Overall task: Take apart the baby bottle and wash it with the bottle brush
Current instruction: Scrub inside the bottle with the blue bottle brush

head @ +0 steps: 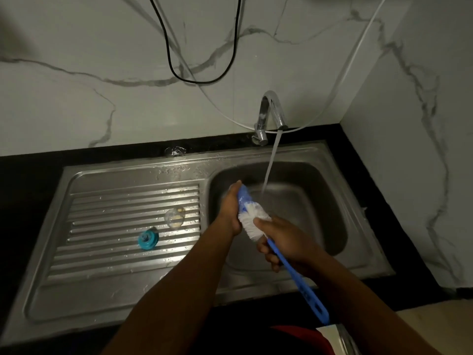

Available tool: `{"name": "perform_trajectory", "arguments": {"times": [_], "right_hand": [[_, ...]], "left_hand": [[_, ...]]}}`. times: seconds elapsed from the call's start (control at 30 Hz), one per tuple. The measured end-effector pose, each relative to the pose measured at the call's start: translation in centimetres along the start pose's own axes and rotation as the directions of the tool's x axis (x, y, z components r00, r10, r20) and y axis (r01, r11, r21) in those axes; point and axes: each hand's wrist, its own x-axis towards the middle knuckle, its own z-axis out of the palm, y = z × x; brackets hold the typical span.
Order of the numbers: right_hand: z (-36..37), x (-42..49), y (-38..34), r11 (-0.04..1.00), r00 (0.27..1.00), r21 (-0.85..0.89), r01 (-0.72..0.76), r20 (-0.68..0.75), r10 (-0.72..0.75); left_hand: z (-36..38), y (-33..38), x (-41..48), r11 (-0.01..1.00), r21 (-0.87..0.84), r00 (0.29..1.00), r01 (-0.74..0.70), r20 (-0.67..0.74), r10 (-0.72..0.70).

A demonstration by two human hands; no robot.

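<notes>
right hand (284,242) fingers closed on brush (256,221) handle, centre | left hand (231,208) fingers wrapped round bottle (244,197) over sink (340,201), scrubbing underway | cap (148,239) and teat (174,217) off on drainer, seemingly unwashed | tap (268,116) running

Two bare forearms run in from the lower edge of the frame, no sleeves, watch or rings visible on them. The left hand (230,208) sits mid-frame, the right hand (284,242) just lower right; its fingers (268,254) are unadorned.
</notes>
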Motion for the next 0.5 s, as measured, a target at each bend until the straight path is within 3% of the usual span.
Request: {"name": "perform_trajectory", "arguments": {"times": [0.1,0.3,0.5], "right_hand": [[-1.3,0.4,-1.0,0.985,0.991,-0.164,0.055,-0.115,-0.074],[-2.4,4.7,-3.3,0.923,0.912,-0.275,0.267,-0.236,-0.334],[-1.9,11.3,-7.6,0.896,0.843,-0.164,0.413,-0.304,-0.444]], "left_hand": [[-0.8,0.2,0.0,0.99,-0.08,0.992,0.118,0.044,-0.114],[-1.5,0.0,-0.7,0.983,-0.139,0.991,0.123,0.076,-0.113],[-1.2,0.0,-1.3,0.979,-0.145,0.989,0.14,0.057,-0.133]]}}
